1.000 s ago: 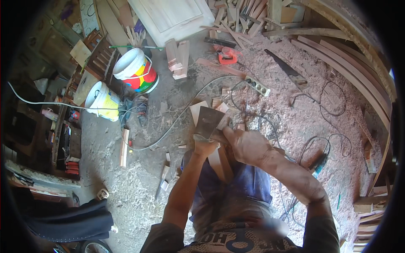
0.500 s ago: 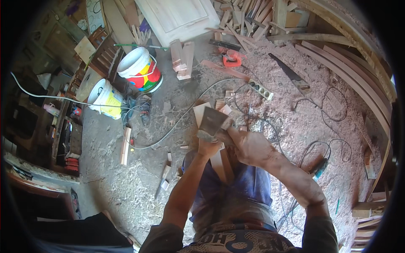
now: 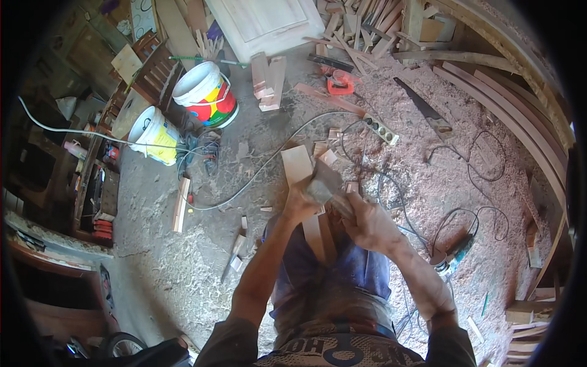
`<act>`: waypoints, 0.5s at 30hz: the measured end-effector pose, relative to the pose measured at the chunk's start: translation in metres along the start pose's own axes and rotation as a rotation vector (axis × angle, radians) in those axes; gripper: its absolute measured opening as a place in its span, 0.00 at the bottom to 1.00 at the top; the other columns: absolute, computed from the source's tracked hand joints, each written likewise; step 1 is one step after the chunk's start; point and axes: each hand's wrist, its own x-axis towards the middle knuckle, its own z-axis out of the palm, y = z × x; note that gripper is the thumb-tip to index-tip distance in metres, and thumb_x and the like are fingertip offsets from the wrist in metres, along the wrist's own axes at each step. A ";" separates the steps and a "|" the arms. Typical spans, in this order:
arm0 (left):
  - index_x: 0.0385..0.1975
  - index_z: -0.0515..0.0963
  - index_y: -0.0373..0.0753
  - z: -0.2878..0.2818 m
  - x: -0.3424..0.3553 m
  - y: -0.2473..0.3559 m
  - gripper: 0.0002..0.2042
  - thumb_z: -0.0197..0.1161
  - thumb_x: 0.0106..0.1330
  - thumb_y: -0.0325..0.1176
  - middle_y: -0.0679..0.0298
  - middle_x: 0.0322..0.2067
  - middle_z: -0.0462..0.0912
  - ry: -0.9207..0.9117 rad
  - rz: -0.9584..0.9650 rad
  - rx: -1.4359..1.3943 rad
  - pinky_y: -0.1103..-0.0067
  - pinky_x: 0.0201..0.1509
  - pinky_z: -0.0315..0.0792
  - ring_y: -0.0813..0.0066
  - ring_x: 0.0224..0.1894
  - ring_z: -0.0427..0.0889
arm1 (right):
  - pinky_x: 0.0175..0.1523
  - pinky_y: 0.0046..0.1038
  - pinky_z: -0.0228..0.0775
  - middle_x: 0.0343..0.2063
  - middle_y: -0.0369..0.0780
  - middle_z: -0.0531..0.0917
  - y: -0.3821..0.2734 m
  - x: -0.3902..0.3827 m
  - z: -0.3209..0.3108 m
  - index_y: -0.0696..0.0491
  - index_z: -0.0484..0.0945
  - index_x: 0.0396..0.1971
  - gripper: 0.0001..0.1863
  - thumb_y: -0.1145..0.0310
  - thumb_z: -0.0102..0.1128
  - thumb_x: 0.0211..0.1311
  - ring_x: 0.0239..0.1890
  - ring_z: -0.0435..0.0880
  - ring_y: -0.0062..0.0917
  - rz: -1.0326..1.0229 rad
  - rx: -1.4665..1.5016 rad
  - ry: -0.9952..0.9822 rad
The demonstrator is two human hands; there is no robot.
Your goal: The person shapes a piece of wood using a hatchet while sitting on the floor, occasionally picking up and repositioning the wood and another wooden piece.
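In front of my lap, my right hand (image 3: 370, 223) is wrapped round the handle of a mallet (image 3: 326, 183) with a blocky grey-brown head. The mallet head partly covers my left hand (image 3: 298, 203), which is closed just beside it; what its fingers hold is hidden. A pale wooden board (image 3: 296, 164) shows beyond my left hand. Nearer, a length of wood (image 3: 313, 237) lies between my thighs. Whether these two are one piece I cannot tell.
Two buckets (image 3: 200, 92) stand at the far left. A power strip (image 3: 381, 131) with looping cables, a handsaw (image 3: 422, 107) and a red-orange tool (image 3: 340, 82) lie on the shaving-covered floor. A power tool (image 3: 452, 260) is at my right. A panelled door (image 3: 263, 27) lies at the back.
My right hand and the mallet have moved down and to the right, and the mallet head has turned. More of the pale board shows. My left hand stays nearly in place.
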 end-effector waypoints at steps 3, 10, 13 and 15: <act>0.39 0.80 0.35 -0.008 0.030 -0.018 0.12 0.71 0.56 0.25 0.66 0.34 0.84 0.122 -0.155 -0.072 0.76 0.43 0.76 0.74 0.36 0.81 | 0.37 0.48 0.77 0.28 0.58 0.83 -0.014 -0.009 -0.007 0.58 0.71 0.49 0.20 0.71 0.62 0.58 0.32 0.86 0.54 0.088 0.284 0.043; 0.36 0.79 0.34 0.022 0.043 0.024 0.10 0.69 0.57 0.29 0.55 0.27 0.85 0.073 0.116 -0.002 0.72 0.35 0.79 0.66 0.30 0.87 | 0.38 0.28 0.73 0.30 0.38 0.83 -0.015 -0.038 -0.036 0.57 0.75 0.46 0.14 0.74 0.63 0.61 0.31 0.80 0.22 0.171 0.630 0.170; 0.36 0.79 0.33 0.017 0.047 0.022 0.10 0.69 0.57 0.29 0.56 0.27 0.85 0.073 0.150 0.042 0.72 0.35 0.78 0.68 0.30 0.86 | 0.39 0.25 0.72 0.30 0.36 0.82 -0.011 -0.043 -0.032 0.56 0.75 0.45 0.13 0.75 0.64 0.61 0.32 0.78 0.17 0.178 0.670 0.200; 0.35 0.79 0.33 0.018 0.049 0.017 0.10 0.69 0.56 0.29 0.56 0.27 0.85 0.072 0.140 0.010 0.72 0.36 0.78 0.69 0.30 0.86 | 0.39 0.25 0.71 0.30 0.35 0.81 -0.009 -0.042 -0.033 0.56 0.75 0.45 0.13 0.75 0.64 0.61 0.32 0.78 0.17 0.181 0.684 0.202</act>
